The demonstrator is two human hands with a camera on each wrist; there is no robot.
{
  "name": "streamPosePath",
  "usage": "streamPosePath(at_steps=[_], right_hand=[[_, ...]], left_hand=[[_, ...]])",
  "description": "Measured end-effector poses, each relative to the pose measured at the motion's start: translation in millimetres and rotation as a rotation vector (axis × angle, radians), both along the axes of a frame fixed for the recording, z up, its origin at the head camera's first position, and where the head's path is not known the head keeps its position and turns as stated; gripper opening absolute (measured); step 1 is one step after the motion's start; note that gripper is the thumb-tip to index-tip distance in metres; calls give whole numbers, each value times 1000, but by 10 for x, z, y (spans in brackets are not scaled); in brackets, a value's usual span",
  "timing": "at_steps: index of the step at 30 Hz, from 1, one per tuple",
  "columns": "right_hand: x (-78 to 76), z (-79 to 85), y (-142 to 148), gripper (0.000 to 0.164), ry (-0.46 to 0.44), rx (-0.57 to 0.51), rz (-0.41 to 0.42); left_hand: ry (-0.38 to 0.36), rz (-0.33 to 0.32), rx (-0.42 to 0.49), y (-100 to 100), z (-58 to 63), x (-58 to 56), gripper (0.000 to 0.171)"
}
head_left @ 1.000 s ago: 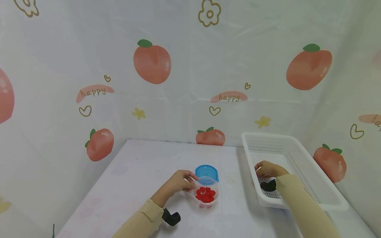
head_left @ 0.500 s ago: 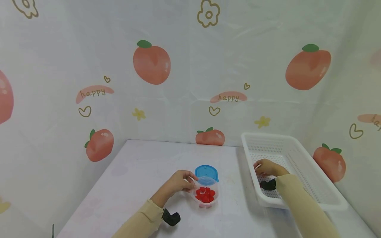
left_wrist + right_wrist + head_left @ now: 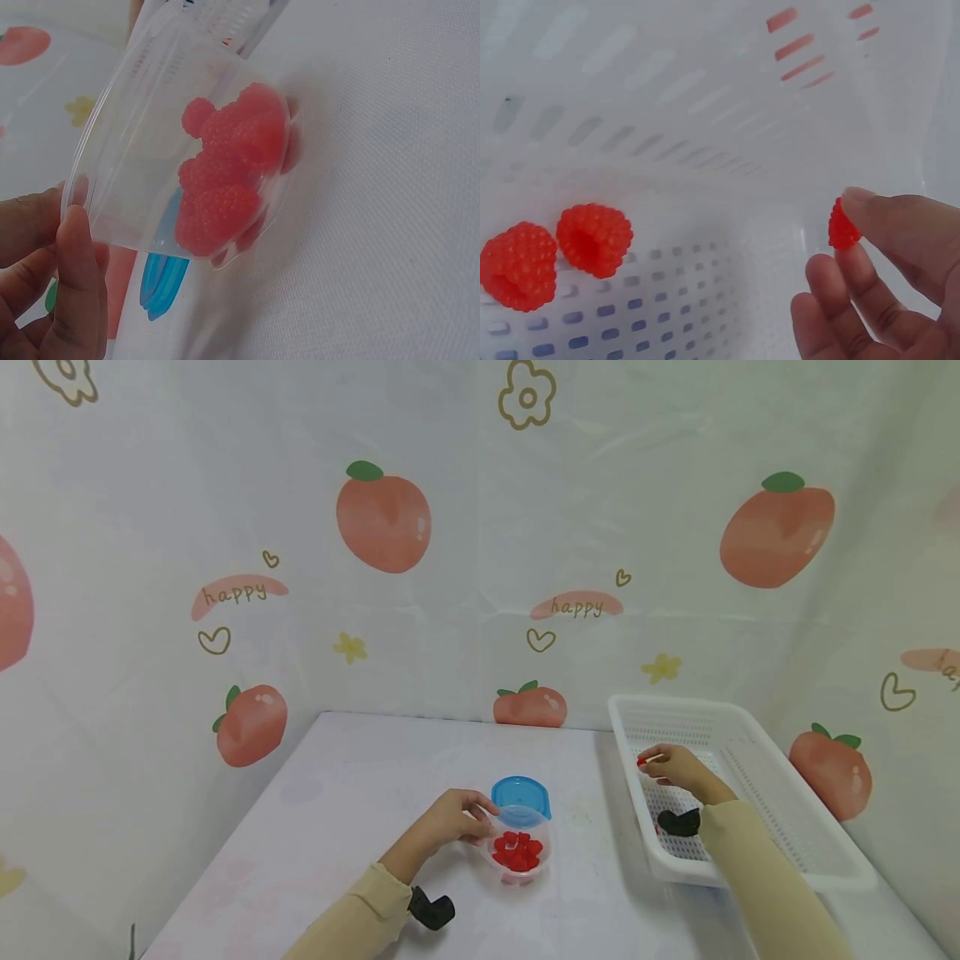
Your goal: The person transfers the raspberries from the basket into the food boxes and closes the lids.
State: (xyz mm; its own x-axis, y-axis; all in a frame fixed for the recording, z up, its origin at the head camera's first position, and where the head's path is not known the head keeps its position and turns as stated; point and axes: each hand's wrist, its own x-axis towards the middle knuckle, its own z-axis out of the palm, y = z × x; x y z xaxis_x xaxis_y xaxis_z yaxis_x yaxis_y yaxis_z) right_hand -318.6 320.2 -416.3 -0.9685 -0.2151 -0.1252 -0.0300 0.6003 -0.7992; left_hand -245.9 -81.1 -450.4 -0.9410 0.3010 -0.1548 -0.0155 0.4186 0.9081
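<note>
My left hand [image 3: 453,817] pinches the rim of a clear plastic cup [image 3: 135,172] between thumb and fingers. Several red raspberries [image 3: 225,169] lie in the bottom of this cup, which stands on the table. Held between the thumb and fingertips of my right hand [image 3: 678,768] is a single raspberry [image 3: 842,227]; that hand is inside the white basket [image 3: 802,802], raised near its left wall. In the right wrist view, two more raspberries, a left one [image 3: 517,268] and a right one [image 3: 595,240], sit on the slotted basket floor.
A blue lid [image 3: 520,795] lies just behind the cup. Patterned white cloth [image 3: 450,635] hangs behind and beside the table [image 3: 360,760]. Black straps circle both wrists, such as the left strap [image 3: 432,909].
Inside the basket, my right hand has risen and shifted toward the back, with a raspberry now visible at its fingertips. The left hand and cup have stayed in place.
</note>
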Motion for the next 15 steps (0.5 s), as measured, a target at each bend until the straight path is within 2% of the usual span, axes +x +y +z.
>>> streamPosePath(at_steps=[8, 15], right_hand=[[42, 128, -33, 44, 119, -47, -84], [96, 252, -81, 47, 233, -168, -172]], left_hand=[[-1, 2, -1, -2, 7, -4, 24], [-9, 6, 7, 4, 9, 1, 23]])
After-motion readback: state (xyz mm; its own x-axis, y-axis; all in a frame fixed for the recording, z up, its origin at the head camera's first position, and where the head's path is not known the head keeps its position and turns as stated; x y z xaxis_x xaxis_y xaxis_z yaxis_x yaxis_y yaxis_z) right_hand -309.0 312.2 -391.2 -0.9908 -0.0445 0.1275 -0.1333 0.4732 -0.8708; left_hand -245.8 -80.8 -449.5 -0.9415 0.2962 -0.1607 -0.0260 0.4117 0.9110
